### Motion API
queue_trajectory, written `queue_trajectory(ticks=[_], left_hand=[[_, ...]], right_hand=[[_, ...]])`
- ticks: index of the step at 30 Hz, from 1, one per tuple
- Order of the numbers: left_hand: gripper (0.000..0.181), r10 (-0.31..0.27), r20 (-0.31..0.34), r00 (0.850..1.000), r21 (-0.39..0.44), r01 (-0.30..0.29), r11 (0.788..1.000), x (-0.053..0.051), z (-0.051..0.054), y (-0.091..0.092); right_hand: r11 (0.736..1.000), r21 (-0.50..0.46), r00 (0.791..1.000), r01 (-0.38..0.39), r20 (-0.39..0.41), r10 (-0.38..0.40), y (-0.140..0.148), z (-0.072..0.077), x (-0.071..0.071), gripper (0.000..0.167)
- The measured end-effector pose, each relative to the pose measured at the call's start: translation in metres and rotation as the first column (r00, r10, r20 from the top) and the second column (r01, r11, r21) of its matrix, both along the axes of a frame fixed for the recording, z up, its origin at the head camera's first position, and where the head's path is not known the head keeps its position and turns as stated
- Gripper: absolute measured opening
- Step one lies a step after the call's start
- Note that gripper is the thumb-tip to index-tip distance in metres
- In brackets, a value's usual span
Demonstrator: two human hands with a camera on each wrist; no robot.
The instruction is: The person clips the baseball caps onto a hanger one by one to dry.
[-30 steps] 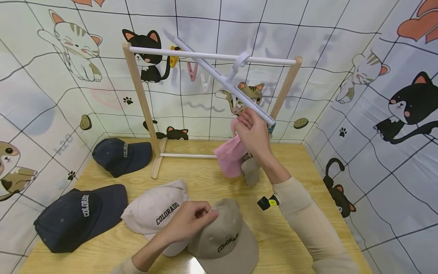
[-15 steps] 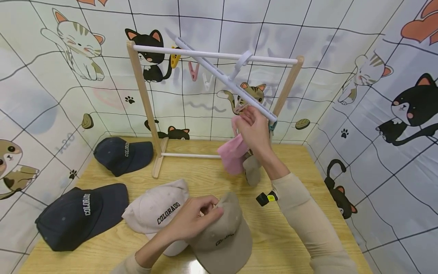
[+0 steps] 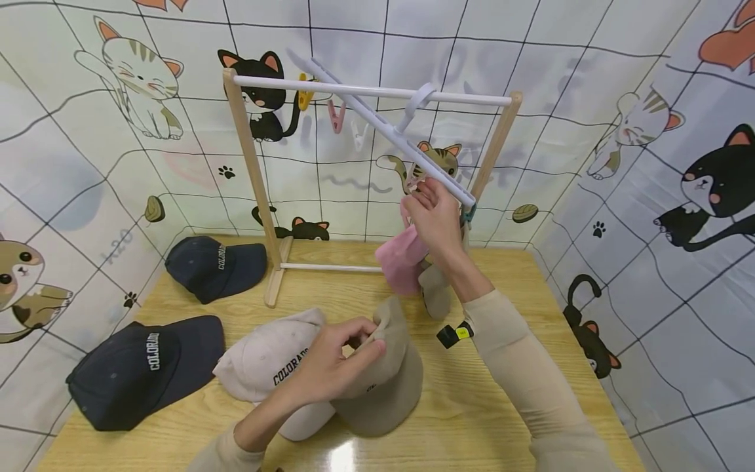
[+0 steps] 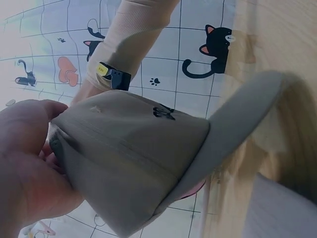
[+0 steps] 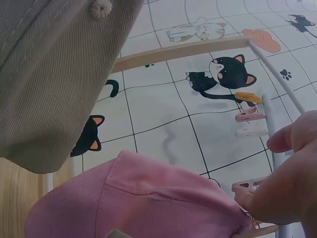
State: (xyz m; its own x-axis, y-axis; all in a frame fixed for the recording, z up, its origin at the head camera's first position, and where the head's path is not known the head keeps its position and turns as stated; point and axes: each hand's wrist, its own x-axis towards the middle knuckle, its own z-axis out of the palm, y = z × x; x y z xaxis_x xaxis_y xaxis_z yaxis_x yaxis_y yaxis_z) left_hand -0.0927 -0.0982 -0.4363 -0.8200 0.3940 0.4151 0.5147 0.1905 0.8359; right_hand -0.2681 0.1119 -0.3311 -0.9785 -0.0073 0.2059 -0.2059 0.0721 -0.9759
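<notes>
My left hand (image 3: pixel 330 364) pinches the rear edge of a khaki cap (image 3: pixel 383 387); in the left wrist view this cap (image 4: pixel 133 148) is tilted, its brim toward the table. My right hand (image 3: pixel 438 216) is raised at the low end of a slanted white hanger (image 3: pixel 389 131), its fingertips at a pale pink clip (image 5: pixel 247 185). Just below that hand hangs a pink cap (image 3: pixel 402 261), with a smaller-looking khaki cap (image 3: pixel 435 292) beside it. The right wrist view shows the pink cap (image 5: pixel 143 198) close to the fingers, and a khaki cap (image 5: pixel 59 74) in front.
A wooden rack with a white top rail (image 3: pixel 366 92) holds the hanger. Yellow (image 3: pixel 305 93), pink (image 3: pixel 337 117) and white clips hang at its raised end. Two navy caps (image 3: pixel 215 267) (image 3: pixel 144 370) lie on the left of the table (image 3: pixel 495 406), and a pale cap (image 3: pixel 268 357) lies near my left hand.
The khaki cap in my left hand has risen and tilted, moving toward the rack. My right hand has stayed near the clip, with only a slight shift.
</notes>
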Motion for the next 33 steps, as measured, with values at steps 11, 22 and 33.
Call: queue_trajectory(ticks=[11,22,33], left_hand=[[0.010,0.026,-0.002,1.000,0.015,-0.026,1.000,-0.005,0.005,-0.001],[0.011,0.052,-0.021,0.998,0.015,-0.051,0.999,-0.007,0.002,-0.004],[0.012,0.036,0.001,0.999,0.018,-0.036,0.999,-0.005,0.000,-0.007]], right_hand=[[0.996,-0.076,0.999,0.042,-0.022,-0.044,-0.013,-0.004,-0.010,0.075],[0.969,-0.178,0.983,0.171,-0.032,-0.179,-0.029,-0.006,-0.018,0.042],[0.919,-0.329,0.973,0.219,0.000,-0.232,-0.047,0.000,-0.029,0.022]])
